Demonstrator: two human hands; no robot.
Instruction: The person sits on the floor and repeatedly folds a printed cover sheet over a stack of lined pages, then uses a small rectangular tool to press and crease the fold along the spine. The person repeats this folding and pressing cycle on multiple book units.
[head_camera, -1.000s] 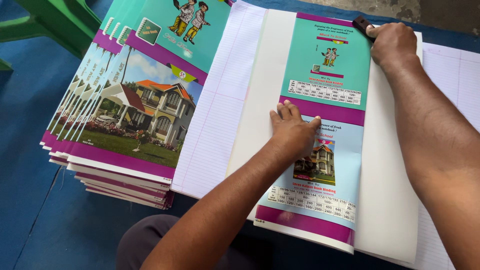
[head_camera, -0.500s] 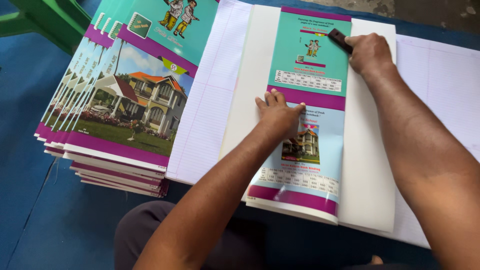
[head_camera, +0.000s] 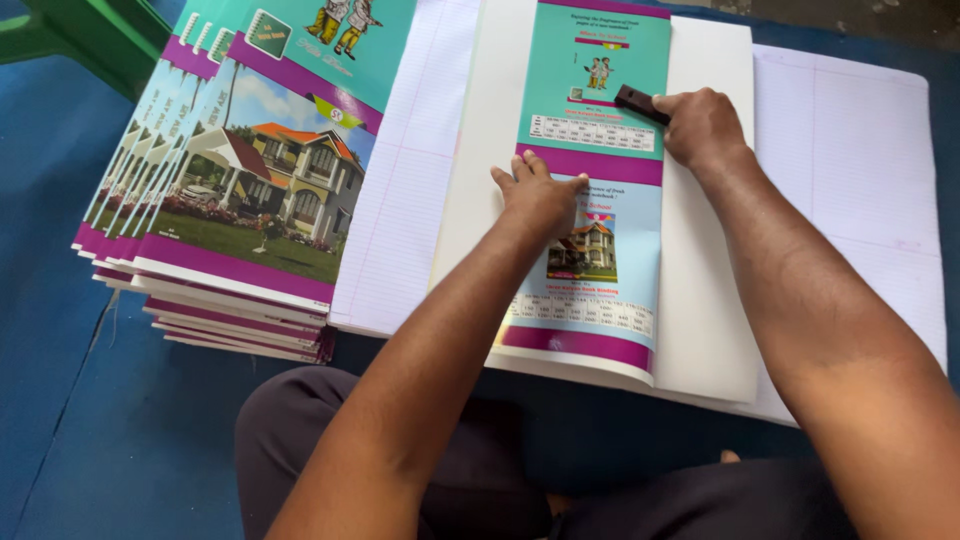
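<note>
A seated worker's left hand (head_camera: 538, 190) lies flat, pinning a notebook cover (head_camera: 590, 190) while the right hand (head_camera: 703, 125) grips a black creasing block (head_camera: 640, 103), apparently mid-fold, firm strokes likely due next

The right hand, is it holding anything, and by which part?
Yes: the right hand holds a small black block by its right end, its left end sticking out over the printed cover. The left hand only presses flat on that cover.

A teal-and-purple notebook cover (head_camera: 590, 250) lies flat; a small black block (head_camera: 640, 103) rests on it.
</note>
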